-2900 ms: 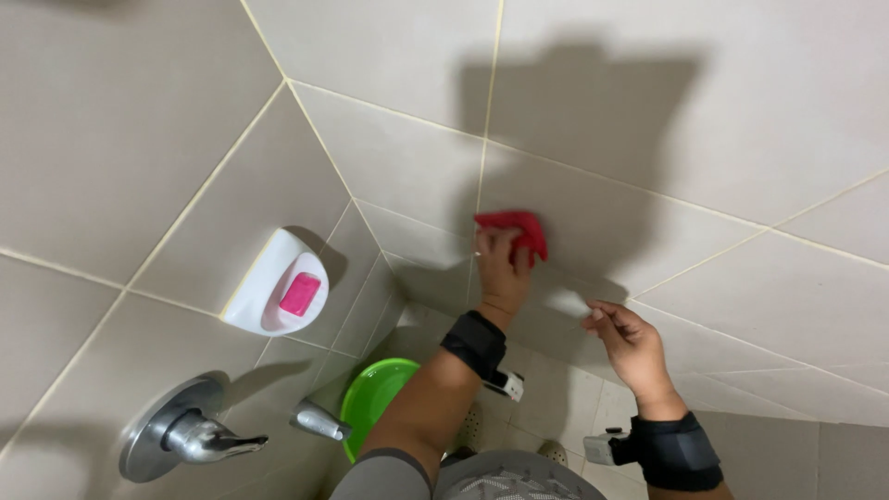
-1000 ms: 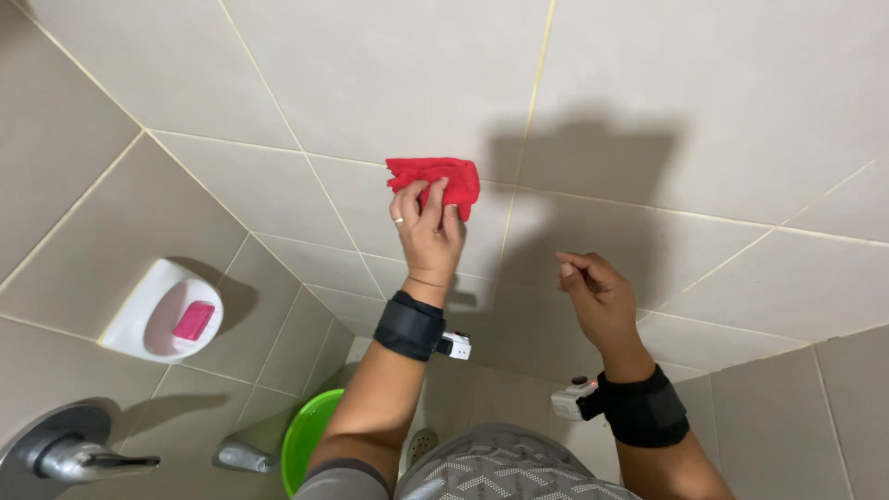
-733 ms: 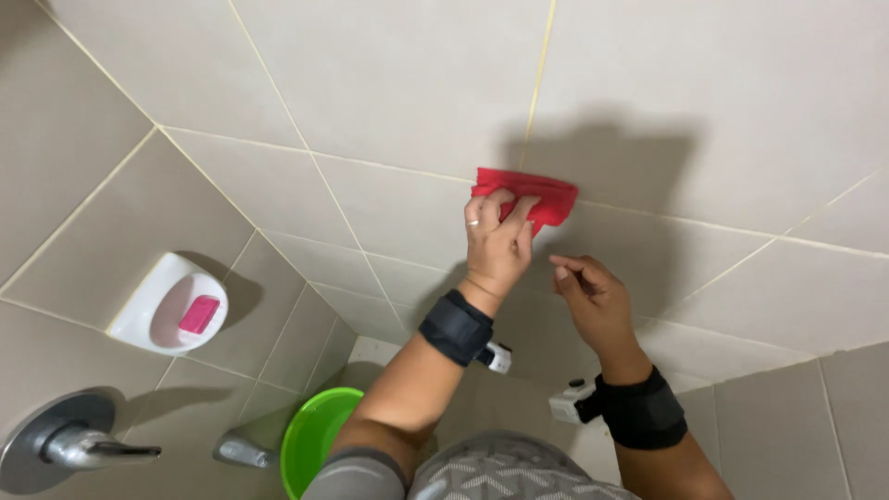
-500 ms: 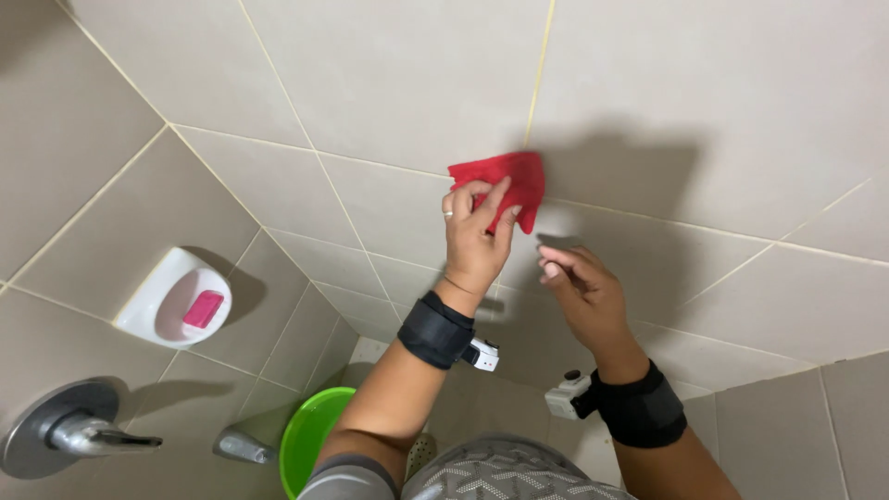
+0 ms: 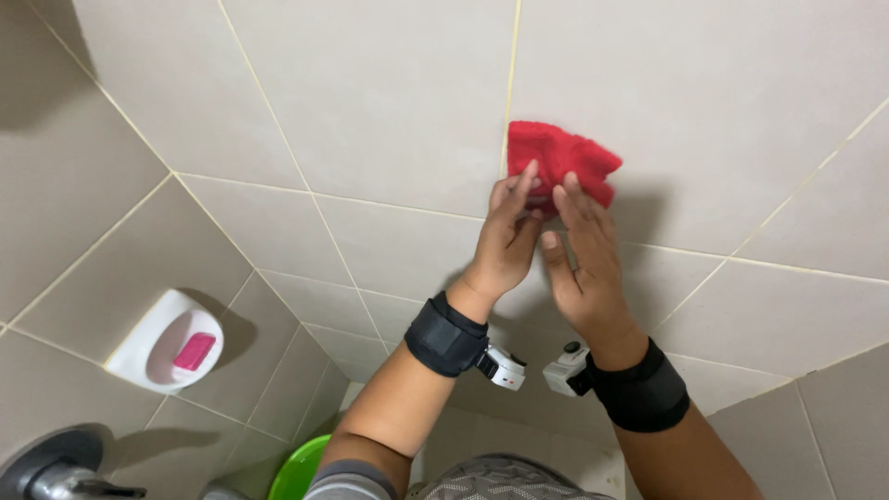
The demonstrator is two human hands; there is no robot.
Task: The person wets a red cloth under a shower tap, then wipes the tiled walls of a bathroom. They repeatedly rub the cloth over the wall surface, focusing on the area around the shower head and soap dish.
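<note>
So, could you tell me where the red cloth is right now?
The red cloth is high on the tiled wall, right of centre, under the fingertips of both hands.
</note>
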